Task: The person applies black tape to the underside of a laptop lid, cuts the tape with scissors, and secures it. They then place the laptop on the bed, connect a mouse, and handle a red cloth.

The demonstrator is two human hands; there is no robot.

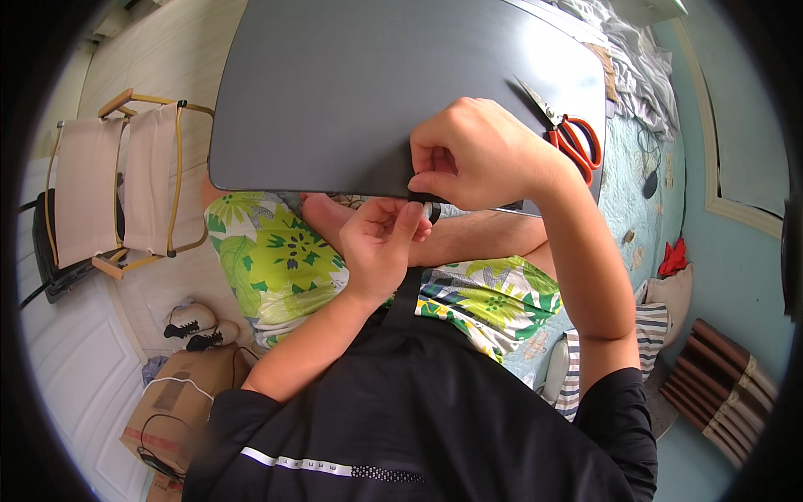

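Observation:
My left hand (381,243) is closed in a pinch over my lap, just under the near edge of the dark grey table (335,100). At its fingertips shows a small black piece with a pale inside (432,211), partly hidden by the fingers; its kind is unclear. Above and to the right, my right hand (477,155) hovers over the table's near edge with its fingers curled and thumb pressed in. What it pinches, if anything, I cannot make out. Right of it, scissors with orange-red handles (579,144) lie on the table, blades slightly apart and pointing away.
My crossed legs in green-patterned shorts (284,243) are under the table edge. A folding chair (125,184) stands at left, with shoes (201,326) and a cardboard box (184,402) below. At right are a light-blue bedspread (627,184) and a brown folded mat (711,385).

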